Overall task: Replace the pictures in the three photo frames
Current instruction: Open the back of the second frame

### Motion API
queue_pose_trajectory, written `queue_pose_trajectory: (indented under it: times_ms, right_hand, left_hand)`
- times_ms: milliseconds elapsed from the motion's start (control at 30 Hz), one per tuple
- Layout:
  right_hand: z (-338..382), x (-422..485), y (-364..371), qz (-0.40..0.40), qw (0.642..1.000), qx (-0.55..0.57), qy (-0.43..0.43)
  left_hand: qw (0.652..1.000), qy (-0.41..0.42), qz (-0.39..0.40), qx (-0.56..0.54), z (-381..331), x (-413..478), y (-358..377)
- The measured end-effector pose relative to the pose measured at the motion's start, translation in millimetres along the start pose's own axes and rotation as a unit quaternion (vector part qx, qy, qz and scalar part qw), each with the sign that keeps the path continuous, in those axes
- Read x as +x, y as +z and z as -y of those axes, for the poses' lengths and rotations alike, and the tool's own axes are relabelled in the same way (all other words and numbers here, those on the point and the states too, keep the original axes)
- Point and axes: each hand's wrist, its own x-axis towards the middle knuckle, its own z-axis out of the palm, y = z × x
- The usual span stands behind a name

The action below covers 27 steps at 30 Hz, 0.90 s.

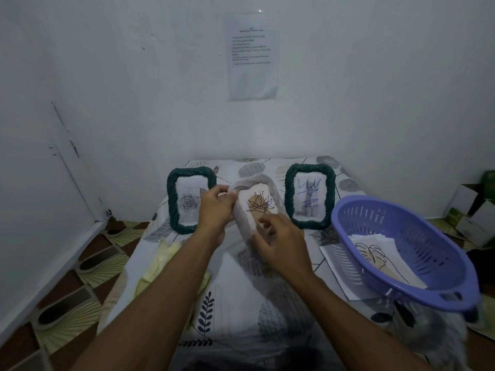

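Home room: patterned cloth (pixel 233 303) over low table, tiled floor (pixel 80 277), printed sheet (pixel 251 56) taped to bare wall (pixel 107 76).

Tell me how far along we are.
Done: unclear; the left green frame, with a rose, and the right green frame, with a blue scribble, stand upright. In hand: left hand and right hand hold the white frame, showing a line drawing. Left: prints lie in the purple basket.

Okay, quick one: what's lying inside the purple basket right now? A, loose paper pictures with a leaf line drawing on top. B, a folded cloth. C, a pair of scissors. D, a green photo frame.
A: the purple basket holds loose paper pictures, and the top sheet shows a leaf line drawing.
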Motion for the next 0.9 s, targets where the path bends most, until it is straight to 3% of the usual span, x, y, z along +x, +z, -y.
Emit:
queue_pose_trajectory:
  times_ms: [167, 267, 333, 400, 533, 667, 767, 900]
  right_hand:
    - [23, -9, -2, -0.011, 1.0, -0.019, 0.0]
    - [27, -13, -6, -0.033, 0.999, -0.016, -0.002]
    - [29, -13, -13, -0.073, 0.993, 0.067, 0.057]
    - [27, -8, -22, -0.101, 0.965, 0.184, 0.161]
    - [9, -8, -23, -0.076, 0.911, 0.281, 0.293]
    - [3, -19, -16, -0.103, 0.86, 0.35, 0.356]
    - [3, -22, -13, -0.099, 0.829, 0.392, 0.386]
    - [1, -24, -10, -0.069, 0.845, 0.365, 0.385]
  left_hand:
    - [0.996, -0.054, 0.003, -0.066, -6, -32, 5]
    - [0.998, -0.019, 0.048, -0.045, -10, -44, 3]
    - [0.995, 0.044, 0.085, 0.032, -10, -47, -2]
    - [0.983, 0.095, 0.09, 0.132, -6, -45, -9]
    - [0.946, 0.117, 0.066, 0.295, 20, -45, -23]
    - [0.965, 0.031, 0.036, 0.258, 47, -56, -32]
    - [0.979, -0.022, 0.066, 0.19, 57, -61, -33]
    - [0.986, 0.01, 0.044, 0.16, 61, -66, -29]
